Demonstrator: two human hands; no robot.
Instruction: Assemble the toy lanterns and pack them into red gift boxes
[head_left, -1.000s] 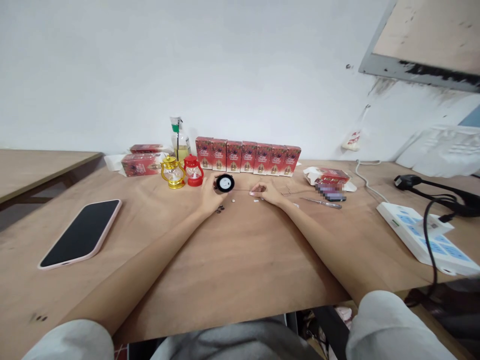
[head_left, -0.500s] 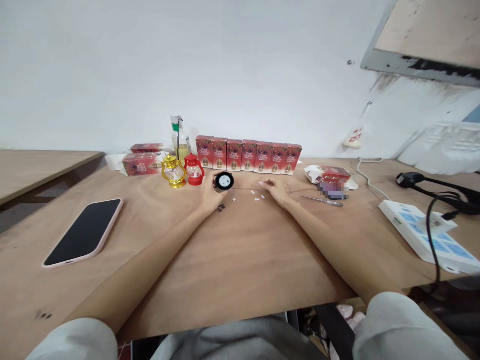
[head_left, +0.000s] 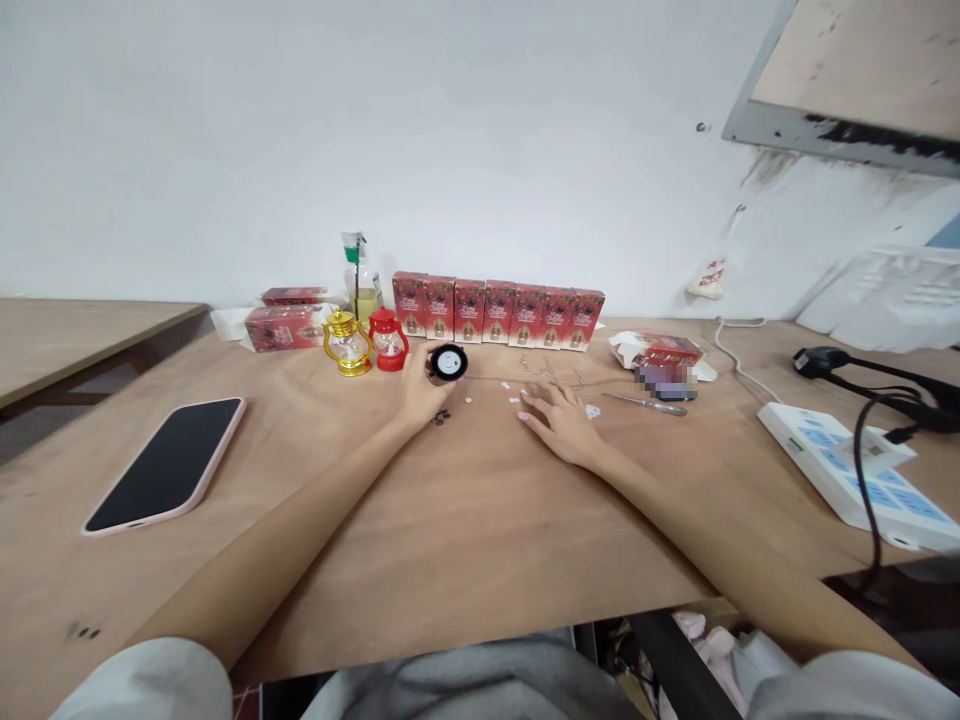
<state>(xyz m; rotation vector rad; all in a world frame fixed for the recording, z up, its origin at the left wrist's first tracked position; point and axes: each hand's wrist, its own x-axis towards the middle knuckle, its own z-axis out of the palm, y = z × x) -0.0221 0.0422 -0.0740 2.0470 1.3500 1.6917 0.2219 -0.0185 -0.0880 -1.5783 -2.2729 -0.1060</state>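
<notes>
The left hand [head_left: 421, 390] is curled around a round black piece [head_left: 448, 362], gripping it at its left side, with its pale inner disc turned toward the near edge; how each finger lies behind it cannot be told. This piece is near the middle of the wooden table [head_left: 450, 540], just right of the red lantern [head_left: 388, 343], which stands beside the gold lantern [head_left: 349, 346]. The right hand [head_left: 564, 424] is palm down to the right, its fingers loosely spread and pinching nothing that can be seen; whether the fingertips touch the wood is hard to tell. Small white bits [head_left: 514, 400] lie just left of those fingertips, and thin wires [head_left: 536, 366] lie on their far side. Small dark discs [head_left: 441, 416] sit by the left wrist, with one small pale disc [head_left: 468, 400] to their right. A slim tool [head_left: 656, 406] lies right of the right hand, on the near side of an opened red box [head_left: 667, 350]. Far back, seven red boxes [head_left: 497, 312] stand in a row, while a phone [head_left: 166, 465] lies at the left and a white power strip [head_left: 855, 475] at the right
</notes>
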